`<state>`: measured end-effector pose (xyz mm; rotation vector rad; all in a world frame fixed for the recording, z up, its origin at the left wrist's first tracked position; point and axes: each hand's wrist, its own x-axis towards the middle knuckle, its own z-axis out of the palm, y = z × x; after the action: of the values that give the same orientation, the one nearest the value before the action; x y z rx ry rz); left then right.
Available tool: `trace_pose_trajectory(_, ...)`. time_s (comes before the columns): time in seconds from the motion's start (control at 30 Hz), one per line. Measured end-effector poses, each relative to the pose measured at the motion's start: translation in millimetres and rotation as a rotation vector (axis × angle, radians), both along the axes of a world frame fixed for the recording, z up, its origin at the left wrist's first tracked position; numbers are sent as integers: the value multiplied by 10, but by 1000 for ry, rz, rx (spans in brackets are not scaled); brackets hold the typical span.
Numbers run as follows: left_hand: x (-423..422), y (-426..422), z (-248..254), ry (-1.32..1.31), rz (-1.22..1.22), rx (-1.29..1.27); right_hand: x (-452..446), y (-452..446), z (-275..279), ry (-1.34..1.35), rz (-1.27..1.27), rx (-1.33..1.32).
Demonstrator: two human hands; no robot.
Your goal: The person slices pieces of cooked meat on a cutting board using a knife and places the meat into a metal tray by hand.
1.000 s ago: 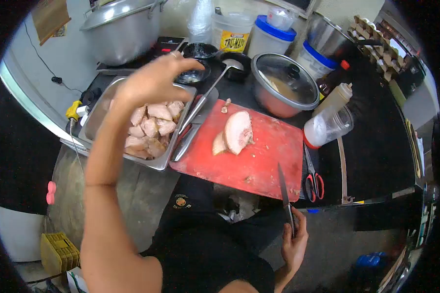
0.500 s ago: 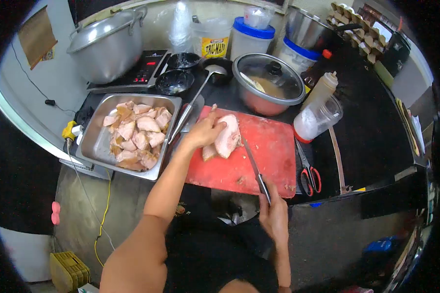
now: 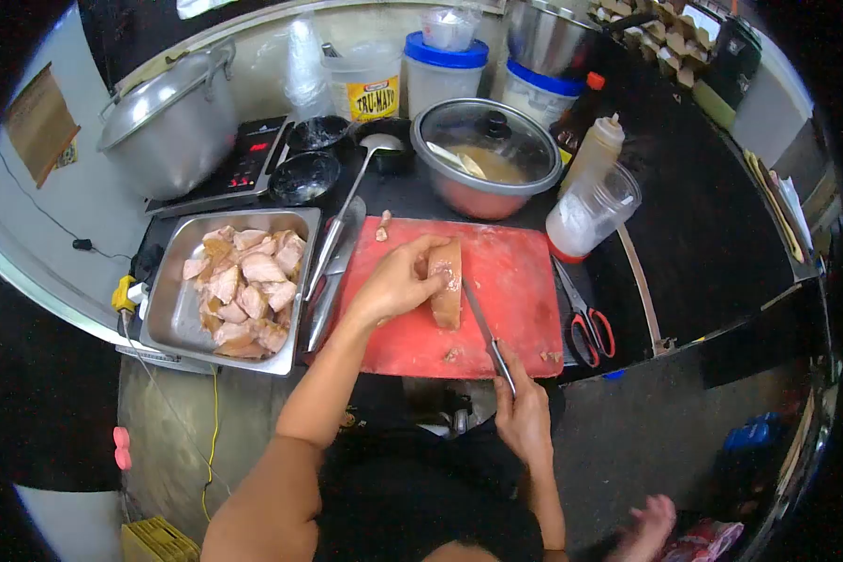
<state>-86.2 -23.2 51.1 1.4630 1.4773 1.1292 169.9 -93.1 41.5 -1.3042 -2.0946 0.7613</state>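
My left hand grips a piece of meat that stands upright on the red cutting board. My right hand is closed round the dark handle of a knife, its blade pointing away from me over the board, close to the right side of the meat. A small scrap lies near the board's far left corner. Left of the board, a metal tray holds several cut meat pieces.
A ladle and another knife lie between tray and board. Red-handled scissors lie at the right. A lidded pot, black bowls and a bottle stand behind. Another person's hand shows at the lower right.
My left hand came down from over the tray and took hold of the meat, now turned upright. The knife moved in beside it. Another person's hand has appeared.
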Motion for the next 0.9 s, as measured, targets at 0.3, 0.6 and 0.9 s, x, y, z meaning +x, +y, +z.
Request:
trace_pose_trajectory(0.3,138,89,-352,45,142,202,-27,-104,183,-52,-137,-49)
trace_pose_trajectory(0.6,267,50,-343,307,167,225,-85,-132,169,-19,-150,-25)
trace_pose_trajectory(0.9,320,506,-156,552,-14,309,243,-70,12,128,-282,88)
